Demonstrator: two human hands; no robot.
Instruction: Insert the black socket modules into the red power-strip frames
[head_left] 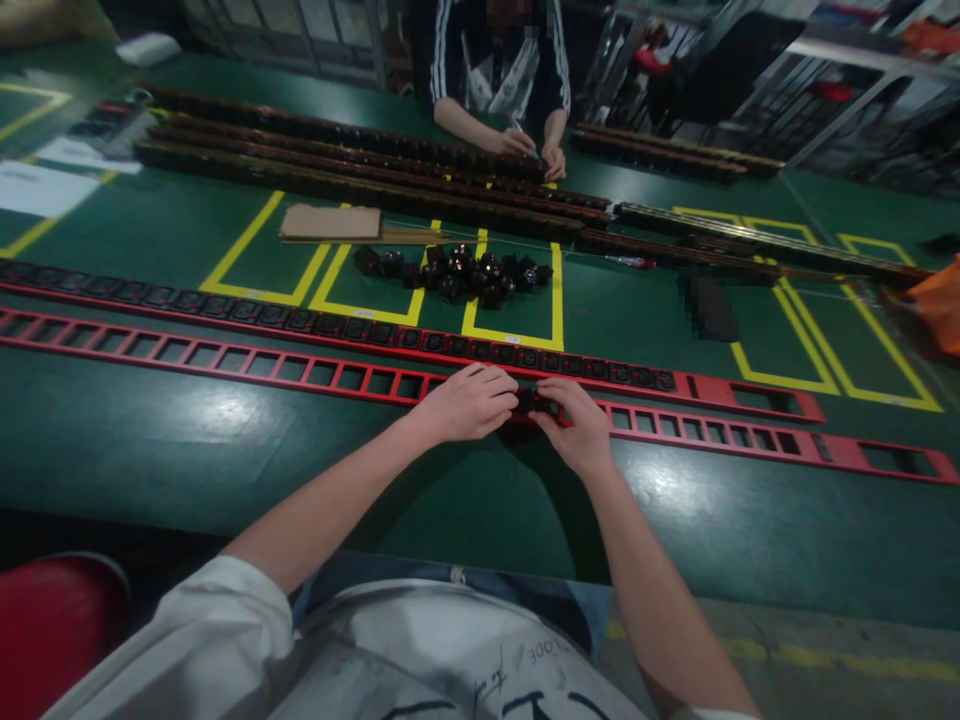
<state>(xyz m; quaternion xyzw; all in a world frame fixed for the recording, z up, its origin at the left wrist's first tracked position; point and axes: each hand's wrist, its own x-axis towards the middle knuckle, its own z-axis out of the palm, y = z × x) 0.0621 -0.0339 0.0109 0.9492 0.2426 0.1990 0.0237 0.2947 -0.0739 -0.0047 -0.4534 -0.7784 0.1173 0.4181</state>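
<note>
Just in front of me lies a long red metal strip point(322, 372) with a row of square openings. Over its middle, my left hand point(474, 402) is closed, with its fingertips at a small black socket point(528, 400). From the other side my right hand point(576, 424) pinches the same socket between thumb and fingers. Fingers cover much of the socket, and I cannot tell how deep it sits in the opening. Behind runs a second red strip point(750, 396), its openings filled with a row of black sockets point(327, 324).
A pile of loose black sockets point(469, 274) lies beyond the strips, near a cardboard piece point(331, 222). Long dark strips point(360, 180) stretch across the table point(187, 440). Opposite, a person point(499, 100) works with a pen-like tool. Yellow tape marks the green surface.
</note>
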